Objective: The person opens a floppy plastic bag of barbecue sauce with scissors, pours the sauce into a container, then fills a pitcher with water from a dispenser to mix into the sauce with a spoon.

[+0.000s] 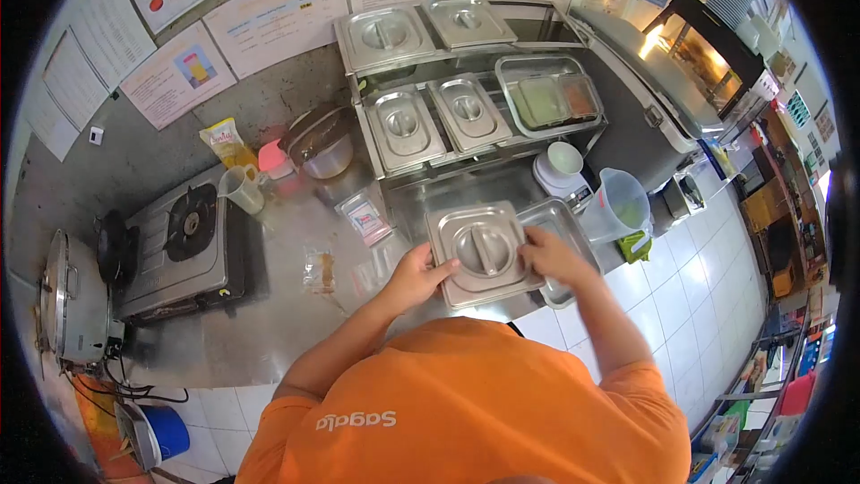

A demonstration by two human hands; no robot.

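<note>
A rectangular stainless steel pan lid (485, 253) with a recessed bar handle is in front of me at the counter's near edge. My left hand (417, 280) grips its left edge, thumb on top and fingers curled out of sight around the side. My right hand (552, 256) is closed at the right edge, fingertips against the rim. Whether a pan sits under the lid is hidden. Just to the right, partly behind my right hand, lies a shallow steel tray (563, 215).
A rack with lidded steel pans (401, 128) stands behind. A white bowl (564, 159) sits on a kitchen scale (573, 190), near a clear plastic jug (616, 206). Small packets (365, 217) lie on the counter (269, 332). A gas stove (179, 246) is at left.
</note>
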